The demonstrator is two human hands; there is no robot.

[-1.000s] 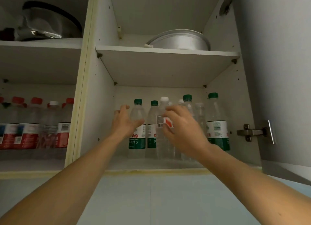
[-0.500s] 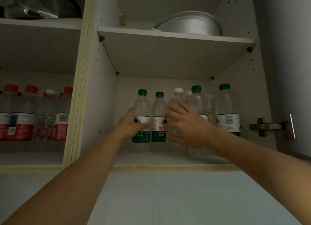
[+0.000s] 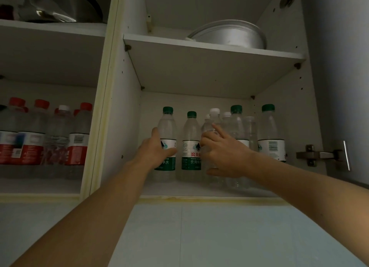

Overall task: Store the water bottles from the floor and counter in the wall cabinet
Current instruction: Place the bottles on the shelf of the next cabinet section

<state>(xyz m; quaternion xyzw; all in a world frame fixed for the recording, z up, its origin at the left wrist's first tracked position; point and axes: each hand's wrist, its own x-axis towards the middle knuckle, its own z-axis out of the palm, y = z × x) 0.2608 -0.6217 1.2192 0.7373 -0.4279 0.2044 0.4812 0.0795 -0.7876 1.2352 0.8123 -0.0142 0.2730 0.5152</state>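
Note:
Several clear water bottles stand on the lower shelf (image 3: 209,199) of the open wall cabinet's right compartment. My left hand (image 3: 156,149) grips the leftmost green-capped bottle (image 3: 167,124) at its label, thumb across the front. Beside it stands a second green-capped bottle (image 3: 191,130) with a red and green label. My right hand (image 3: 224,155) wraps its fingers round a white-capped bottle (image 3: 214,114), the index finger pointing up. Behind and to the right of it stand more bottles, among them two with green caps (image 3: 236,118) (image 3: 269,124).
The left compartment holds several red-capped bottles (image 3: 38,134). A metal basin (image 3: 229,34) lies on the upper right shelf, a dark pot (image 3: 65,9) on the upper left one. The open cabinet door (image 3: 339,66) with its hinge (image 3: 317,154) stands at right. Pale tiled wall lies below.
My left hand closed on the leftmost green-capped bottle. My right hand's fingers went from spread on the bottles to wrapped round the white-capped one. The view shifted slightly.

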